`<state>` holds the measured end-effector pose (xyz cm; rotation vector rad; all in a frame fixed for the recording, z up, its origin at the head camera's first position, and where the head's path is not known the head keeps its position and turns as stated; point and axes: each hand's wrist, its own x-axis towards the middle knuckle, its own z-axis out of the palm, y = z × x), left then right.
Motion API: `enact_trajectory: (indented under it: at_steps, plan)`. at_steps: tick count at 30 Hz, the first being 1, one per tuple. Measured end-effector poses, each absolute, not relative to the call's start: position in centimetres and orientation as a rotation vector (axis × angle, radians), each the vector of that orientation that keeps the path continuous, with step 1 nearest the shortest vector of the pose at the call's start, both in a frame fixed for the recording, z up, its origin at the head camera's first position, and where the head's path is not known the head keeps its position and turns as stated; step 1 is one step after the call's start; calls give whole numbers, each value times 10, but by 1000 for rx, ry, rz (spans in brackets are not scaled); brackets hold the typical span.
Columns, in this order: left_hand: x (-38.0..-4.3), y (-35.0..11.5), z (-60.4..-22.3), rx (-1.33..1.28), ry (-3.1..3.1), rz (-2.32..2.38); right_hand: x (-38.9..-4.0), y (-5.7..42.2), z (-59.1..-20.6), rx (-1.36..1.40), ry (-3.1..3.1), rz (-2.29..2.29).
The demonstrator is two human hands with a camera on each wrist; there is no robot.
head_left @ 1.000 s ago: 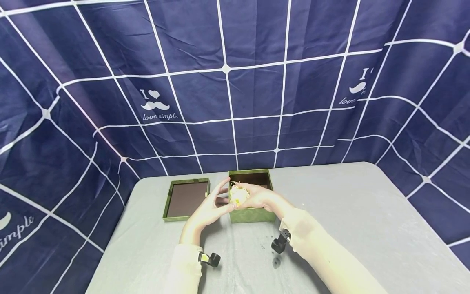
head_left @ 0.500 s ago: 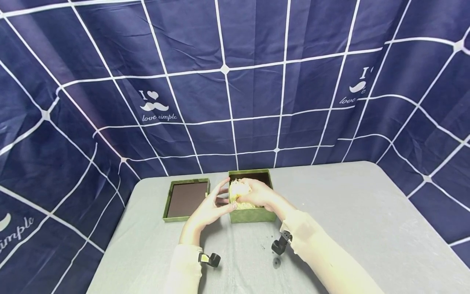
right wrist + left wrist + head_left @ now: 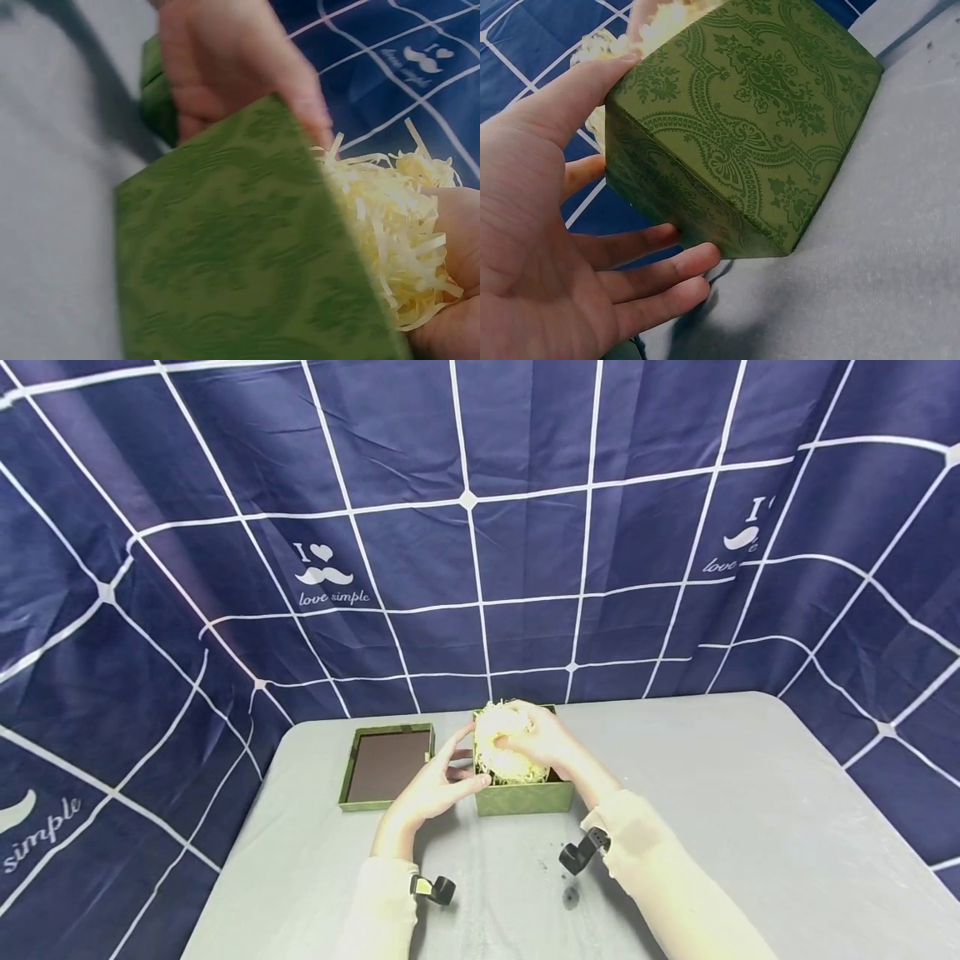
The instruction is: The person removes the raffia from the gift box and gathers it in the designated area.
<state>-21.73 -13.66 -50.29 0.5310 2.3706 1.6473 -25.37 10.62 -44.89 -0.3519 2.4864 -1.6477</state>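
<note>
A green patterned box [image 3: 525, 799] stands on the table with its top uncovered. My left hand [image 3: 433, 789] holds it at the left side, thumb [image 3: 592, 79] at the rim corner and the other fingers spread along the wall. My right hand [image 3: 543, 739] grips a fluffy bundle of pale yellow shredded paper [image 3: 386, 232] at the box mouth. The bundle bulges above the rim and covers much of the opening. Parts of the right fingers are hidden in the strands.
Left of the box lies its shallow lid [image 3: 390, 766], green-edged with a brown inside facing up. A grey cloth covers the table [image 3: 697, 810]. Dark blue curtains [image 3: 405, 552] with white lines hang behind and at both sides.
My right hand has risen and shifted slightly toward the back, pulling up the shredded paper, which now shows as a much larger bundle. The left hand stays at the box side.
</note>
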Motion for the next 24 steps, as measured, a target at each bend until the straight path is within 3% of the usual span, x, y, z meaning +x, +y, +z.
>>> enact_trajectory:
  at_steps: [9, 24]
  plan:
    - [-215, -135, -501, 525, 2395, 1633, -253, 115, -425, -462, 2482, -1735]
    - [-216, -136, -502, 546, 2391, 1619, -250, 128, -398, -395, 2536, -1745]
